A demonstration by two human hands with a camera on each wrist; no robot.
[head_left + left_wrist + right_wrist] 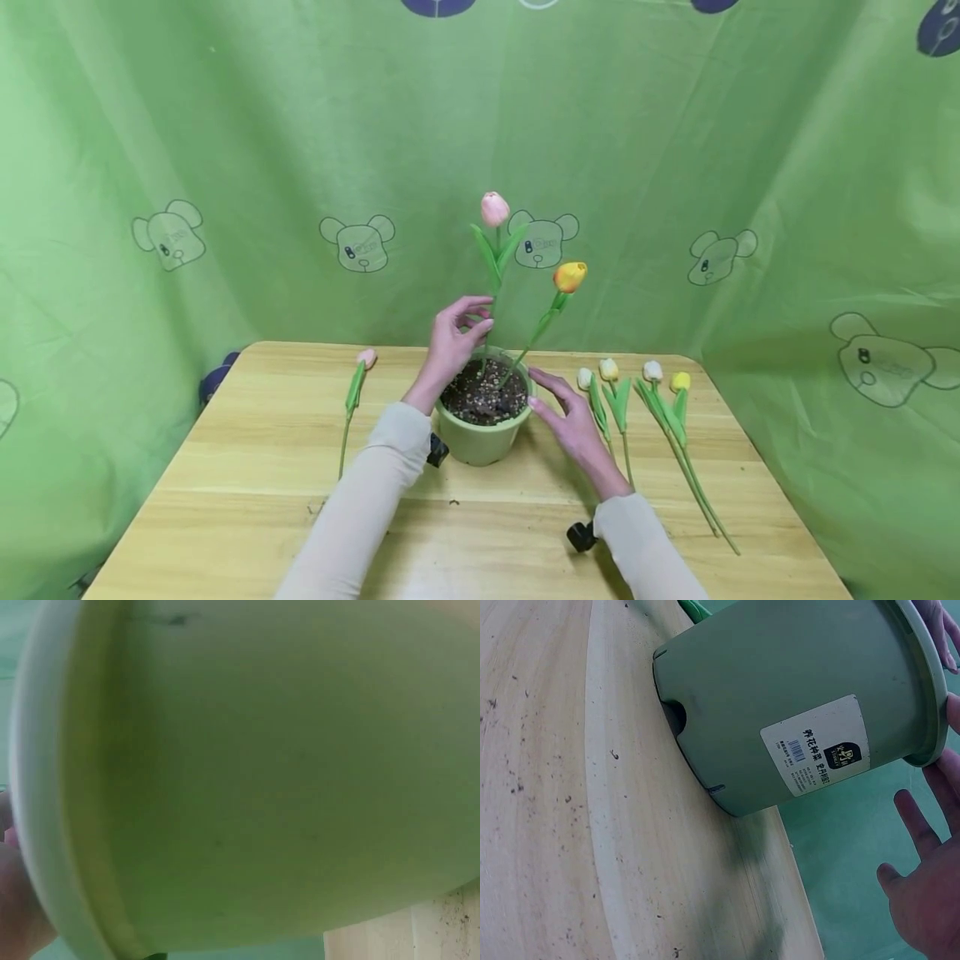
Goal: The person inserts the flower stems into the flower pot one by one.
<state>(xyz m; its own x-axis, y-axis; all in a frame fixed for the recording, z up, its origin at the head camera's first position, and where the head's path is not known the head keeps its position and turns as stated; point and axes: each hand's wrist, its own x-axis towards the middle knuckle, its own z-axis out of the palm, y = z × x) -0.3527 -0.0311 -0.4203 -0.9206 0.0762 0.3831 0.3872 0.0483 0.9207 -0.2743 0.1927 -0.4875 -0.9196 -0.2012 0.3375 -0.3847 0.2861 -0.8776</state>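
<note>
One pink tulip (498,268), seemingly artificial, set upright in a light-green flowerpot (480,440) near the middle of the far edge of the wooden table (465,542); its stem is pinched below the leaves between thumb and fingers of the left hand (455,333). One orange-yellow tulip (551,313), rooted in the same soil (483,396), tilted right. The fingers of the right hand (572,422) are spread, the fingertips of some touching the pot's right rim. Handling, as judged: tulip light, stem slender and springy, bloom and leaves easily creased, best taken low on the stem; pot stiff and smooth, weighted by its soil, best steadied by the rim. One further pink tulip (354,393) is laid toward the far-left corner; four tulips (619,408), white to yellow, are laid toward the far-right corner. Beyond the far edge, movement is bounded by a green curtain (420,167); more room is offered left of the pot and toward the near side. Sideways, the orange-yellow stem could be brushed.
</note>
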